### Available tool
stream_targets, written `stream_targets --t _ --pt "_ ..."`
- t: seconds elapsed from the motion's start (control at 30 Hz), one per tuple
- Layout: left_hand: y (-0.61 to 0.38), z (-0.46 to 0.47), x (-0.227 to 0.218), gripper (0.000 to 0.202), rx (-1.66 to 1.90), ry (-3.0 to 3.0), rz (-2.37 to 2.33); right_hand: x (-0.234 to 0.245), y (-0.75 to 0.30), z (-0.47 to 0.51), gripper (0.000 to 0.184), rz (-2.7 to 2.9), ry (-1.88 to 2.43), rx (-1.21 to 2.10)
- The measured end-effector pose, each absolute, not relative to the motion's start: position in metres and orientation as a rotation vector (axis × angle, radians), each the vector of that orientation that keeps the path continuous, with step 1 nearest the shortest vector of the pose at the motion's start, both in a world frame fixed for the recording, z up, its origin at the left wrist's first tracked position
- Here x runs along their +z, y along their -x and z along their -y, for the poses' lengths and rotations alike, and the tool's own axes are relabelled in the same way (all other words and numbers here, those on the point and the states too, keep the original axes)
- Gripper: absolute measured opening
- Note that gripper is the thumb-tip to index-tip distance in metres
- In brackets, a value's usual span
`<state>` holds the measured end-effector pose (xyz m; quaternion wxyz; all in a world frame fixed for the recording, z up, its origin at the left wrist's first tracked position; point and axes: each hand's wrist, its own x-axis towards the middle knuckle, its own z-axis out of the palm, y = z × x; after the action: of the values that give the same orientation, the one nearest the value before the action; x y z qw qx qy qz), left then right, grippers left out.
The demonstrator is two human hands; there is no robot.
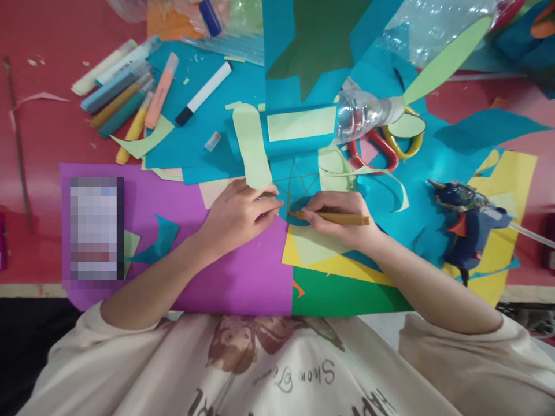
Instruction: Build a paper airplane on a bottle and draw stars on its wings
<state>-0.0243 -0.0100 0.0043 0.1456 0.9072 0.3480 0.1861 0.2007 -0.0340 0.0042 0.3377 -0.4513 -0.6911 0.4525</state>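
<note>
My right hand (pixel 342 216) is closed round a brown marker (pixel 347 218), its tip on a small blue sheet (pixel 310 164). Star-like lines are drawn on that blue paper. My left hand (pixel 245 214) lies at the sheet's left edge with fingers stretched out, apparently steadying it. Just behind the hands lies a plastic bottle (pixel 362 115) wrapped in blue paper, with a pale green strip (pixel 302 123) on its side. A pale green paper piece (pixel 251 144) hangs from the bottle's left end, and a long green leaf shape (pixel 451 58) extends from its neck.
Several markers (pixel 117 95) lie at the back left, near a white marker with a black cap (pixel 203 93). A phone (pixel 93 228) rests on purple paper (pixel 243 277). To the right are scissors (pixel 375 151) and a blue glue gun (pixel 470 222). Paper scraps are scattered around.
</note>
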Motion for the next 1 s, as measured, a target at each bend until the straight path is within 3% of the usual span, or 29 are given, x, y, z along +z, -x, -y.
stream_targets --t 0.3,0.6,1.0 --pt "0.0245 0.0106 0.0048 0.022 0.586 -2.621 -0.992 0.0092 -0.2029 0.0284 0.038 1.404 1.301 1.228" --pt "0.0237 0.0091 0.0040 0.023 0.619 -2.605 -0.970 0.0032 -0.2028 0.0308 0.012 1.552 1.310 1.183" --pt "0.0234 0.0093 0.0037 0.022 0.637 -2.594 -0.949 0.0044 -0.2022 0.0295 0.013 1.625 1.372 1.179"
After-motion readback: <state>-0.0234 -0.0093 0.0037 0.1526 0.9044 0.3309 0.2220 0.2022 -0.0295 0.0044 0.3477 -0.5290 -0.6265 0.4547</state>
